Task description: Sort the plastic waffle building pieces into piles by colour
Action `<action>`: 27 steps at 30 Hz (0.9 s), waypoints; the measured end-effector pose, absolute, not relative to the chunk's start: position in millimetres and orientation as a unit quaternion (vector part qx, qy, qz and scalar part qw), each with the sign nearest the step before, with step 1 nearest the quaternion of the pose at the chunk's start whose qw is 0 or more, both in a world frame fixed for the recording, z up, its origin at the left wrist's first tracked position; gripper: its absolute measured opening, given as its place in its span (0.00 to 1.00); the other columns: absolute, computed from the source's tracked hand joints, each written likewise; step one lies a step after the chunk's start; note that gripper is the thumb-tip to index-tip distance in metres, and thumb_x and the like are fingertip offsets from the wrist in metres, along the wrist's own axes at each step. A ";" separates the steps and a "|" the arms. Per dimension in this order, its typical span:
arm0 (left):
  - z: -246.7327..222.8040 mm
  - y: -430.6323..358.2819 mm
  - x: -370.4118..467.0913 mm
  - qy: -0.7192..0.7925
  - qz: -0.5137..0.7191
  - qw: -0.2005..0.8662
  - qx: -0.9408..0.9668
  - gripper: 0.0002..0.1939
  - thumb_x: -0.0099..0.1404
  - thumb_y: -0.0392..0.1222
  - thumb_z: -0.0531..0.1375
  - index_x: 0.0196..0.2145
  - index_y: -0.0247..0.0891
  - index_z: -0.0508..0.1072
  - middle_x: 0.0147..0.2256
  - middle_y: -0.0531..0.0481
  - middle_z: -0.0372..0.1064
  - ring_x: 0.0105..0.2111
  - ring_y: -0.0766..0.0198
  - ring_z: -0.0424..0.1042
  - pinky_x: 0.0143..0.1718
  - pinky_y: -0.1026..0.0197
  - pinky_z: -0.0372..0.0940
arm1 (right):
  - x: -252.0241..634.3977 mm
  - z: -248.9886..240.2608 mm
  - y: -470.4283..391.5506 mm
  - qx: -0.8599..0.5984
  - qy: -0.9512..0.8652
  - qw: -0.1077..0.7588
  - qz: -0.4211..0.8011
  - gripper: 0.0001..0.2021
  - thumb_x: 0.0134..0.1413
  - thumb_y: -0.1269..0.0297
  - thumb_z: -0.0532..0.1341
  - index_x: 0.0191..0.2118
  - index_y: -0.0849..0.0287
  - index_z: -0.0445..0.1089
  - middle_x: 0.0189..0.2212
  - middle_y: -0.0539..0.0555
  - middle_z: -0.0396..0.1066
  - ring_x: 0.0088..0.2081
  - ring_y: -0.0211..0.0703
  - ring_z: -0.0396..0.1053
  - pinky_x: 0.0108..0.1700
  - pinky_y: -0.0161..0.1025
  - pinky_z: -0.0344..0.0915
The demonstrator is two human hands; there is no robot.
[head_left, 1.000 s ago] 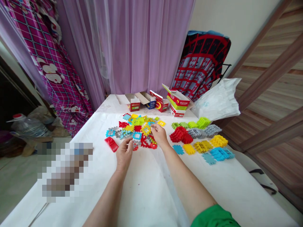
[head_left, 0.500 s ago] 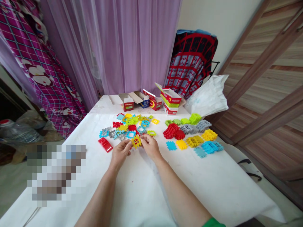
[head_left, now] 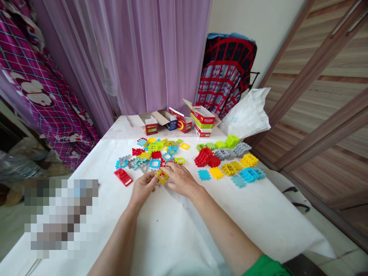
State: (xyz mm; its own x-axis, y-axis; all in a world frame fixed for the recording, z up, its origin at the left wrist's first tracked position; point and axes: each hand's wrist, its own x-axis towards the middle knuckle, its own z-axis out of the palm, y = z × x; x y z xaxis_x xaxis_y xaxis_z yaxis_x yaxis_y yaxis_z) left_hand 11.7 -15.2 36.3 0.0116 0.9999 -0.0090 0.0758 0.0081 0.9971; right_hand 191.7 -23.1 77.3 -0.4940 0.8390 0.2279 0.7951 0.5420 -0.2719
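My left hand (head_left: pixel 143 187) pinches the left edge of a yellow toothed interlocking building tile (head_left: pixel 162 177) with window-like openings. The fingers of my right hand (head_left: pixel 181 179) curl over the top and right side of the same tile, with the thumb near its lower right. Just beyond both hands spreads a mixed heap of toothed tiles (head_left: pixel 156 155) in red, blue, grey, green and yellow. Part of that heap is hidden behind my right fingers.
Tiles lie grouped by colour at the right: red (head_left: pixel 203 157), green (head_left: pixel 231 142), grey (head_left: pixel 242 149), yellow (head_left: pixel 248 160) and blue (head_left: pixel 249 174). Left of the heap lies a red plastic object (head_left: pixel 123 177). Open cardboard boxes (head_left: pixel 151 127) and a white bag (head_left: pixel 246 113) stand at the back.
My right hand has shifted from pinching the tile's right edge to reaching over its top. The tile is tilted a little differently. The whole view has shifted slightly.
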 end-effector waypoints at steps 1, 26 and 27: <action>35.7 -15.7 12.3 0.515 0.472 0.486 0.525 0.26 0.46 0.64 0.66 0.29 0.37 0.73 0.17 0.57 0.66 0.14 0.73 0.60 0.16 0.68 0.57 | 191.9 78.3 -23.4 -0.476 -0.863 0.160 0.055 0.28 0.51 0.70 0.64 0.58 0.54 0.62 0.56 0.58 0.62 0.55 0.51 0.62 0.57 0.48 0.61; 34.9 -18.0 11.0 0.523 0.420 0.424 0.609 0.30 0.52 0.70 0.57 0.31 0.37 0.75 0.25 0.48 0.74 0.20 0.66 0.68 0.24 0.63 0.65 | 448.1 114.4 -32.7 -0.705 -0.707 -0.057 0.016 0.27 0.46 0.64 0.64 0.55 0.55 0.68 0.49 0.57 0.70 0.49 0.50 0.69 0.51 0.40 0.64; 35.5 -18.2 11.2 0.523 0.422 0.423 0.608 0.31 0.52 0.71 0.58 0.32 0.37 0.75 0.25 0.48 0.74 0.20 0.66 0.67 0.24 0.63 0.65 | 449.6 112.6 -30.4 -0.699 -0.711 -0.068 0.017 0.27 0.46 0.64 0.64 0.55 0.55 0.68 0.49 0.57 0.70 0.49 0.49 0.69 0.51 0.40 0.64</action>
State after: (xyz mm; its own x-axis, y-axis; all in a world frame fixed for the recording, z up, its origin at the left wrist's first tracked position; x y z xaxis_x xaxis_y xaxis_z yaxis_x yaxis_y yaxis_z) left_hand 11.2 -18.2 35.5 0.0966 0.9928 0.0712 0.2783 -0.0956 0.9557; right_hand 449.6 -30.4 112.6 -0.0128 0.9926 -0.1210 0.9972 0.0216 0.0715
